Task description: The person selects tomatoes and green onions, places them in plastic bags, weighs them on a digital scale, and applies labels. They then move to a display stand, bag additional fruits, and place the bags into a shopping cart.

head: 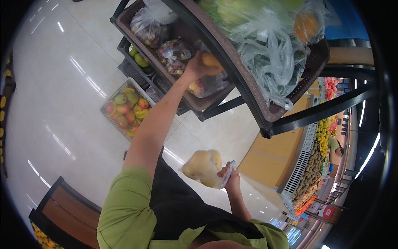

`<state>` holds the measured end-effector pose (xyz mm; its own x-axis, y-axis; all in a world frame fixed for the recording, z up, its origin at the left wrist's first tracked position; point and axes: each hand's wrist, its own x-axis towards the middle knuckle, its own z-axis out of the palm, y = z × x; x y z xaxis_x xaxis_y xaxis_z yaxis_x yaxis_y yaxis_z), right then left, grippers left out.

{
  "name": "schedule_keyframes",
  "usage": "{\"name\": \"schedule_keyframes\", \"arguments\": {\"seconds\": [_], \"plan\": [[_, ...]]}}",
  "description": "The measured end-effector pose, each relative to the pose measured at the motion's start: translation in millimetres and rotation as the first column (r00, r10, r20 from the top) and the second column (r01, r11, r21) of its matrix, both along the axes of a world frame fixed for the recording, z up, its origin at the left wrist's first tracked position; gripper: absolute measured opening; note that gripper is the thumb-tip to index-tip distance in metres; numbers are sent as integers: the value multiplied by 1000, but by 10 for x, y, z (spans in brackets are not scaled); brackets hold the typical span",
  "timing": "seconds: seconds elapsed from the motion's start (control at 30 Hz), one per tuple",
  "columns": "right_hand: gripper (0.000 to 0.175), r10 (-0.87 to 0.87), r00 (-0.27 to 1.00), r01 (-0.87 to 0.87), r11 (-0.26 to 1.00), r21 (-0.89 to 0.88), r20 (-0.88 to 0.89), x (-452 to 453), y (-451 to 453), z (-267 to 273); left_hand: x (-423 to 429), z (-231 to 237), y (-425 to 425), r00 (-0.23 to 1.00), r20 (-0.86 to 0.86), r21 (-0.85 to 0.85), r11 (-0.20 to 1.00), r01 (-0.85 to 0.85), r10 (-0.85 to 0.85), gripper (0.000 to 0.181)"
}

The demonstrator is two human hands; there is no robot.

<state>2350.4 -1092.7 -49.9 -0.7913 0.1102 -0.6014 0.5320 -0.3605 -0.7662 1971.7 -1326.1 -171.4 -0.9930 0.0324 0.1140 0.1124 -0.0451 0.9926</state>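
Note:
My left hand (196,67) reaches into a brown plastic basket (211,101) on a lower shelf of a black rack. Its fingers and thumb close around a yellow-orange fruit (212,62), whose far side is partly hidden by the shelf frame. Beside it lie clear bags of small reddish fruit (174,56) and another bagged fruit piece (196,87). Lower in the picture, my right hand (229,177) grips the gathered neck of a clear plastic bag. Large pale-yellow fruits (199,168) hang in that bag over the floor.
An upper brown basket (264,113) holds bagged produce (276,53). A crate of mangoes (126,109) stands on the tiled floor (87,124). A fruit display (306,168) runs along the right, with a person (334,147) beyond it. A slatted wooden stand (68,211) is at lower left.

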Motion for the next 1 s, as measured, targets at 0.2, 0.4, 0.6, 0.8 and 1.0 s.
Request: {"name": "schedule_keyframes", "arguments": {"seconds": [0.2,0.4,0.6,0.8,1.0], "plan": [[24,202,979,-198,947,253,13,-134,-248,228,1351,598,-591,975,10,557,811,179,-223,84],[37,229,973,-232,963,136,42,-138,-395,169,2848,892,-466,856,43,485,760,433,-515,102],[68,264,952,-248,962,-114,154,-11,-496,22,3319,951,-432,924,-107,187,905,381,-367,100],[67,509,860,-505,844,-178,-26,2,-587,11,3191,980,-653,824,-303,-66,873,484,-479,99],[68,419,897,-387,898,-209,142,58,-705,-53,3128,932,-817,755,-210,-87,781,618,-621,103]]}}
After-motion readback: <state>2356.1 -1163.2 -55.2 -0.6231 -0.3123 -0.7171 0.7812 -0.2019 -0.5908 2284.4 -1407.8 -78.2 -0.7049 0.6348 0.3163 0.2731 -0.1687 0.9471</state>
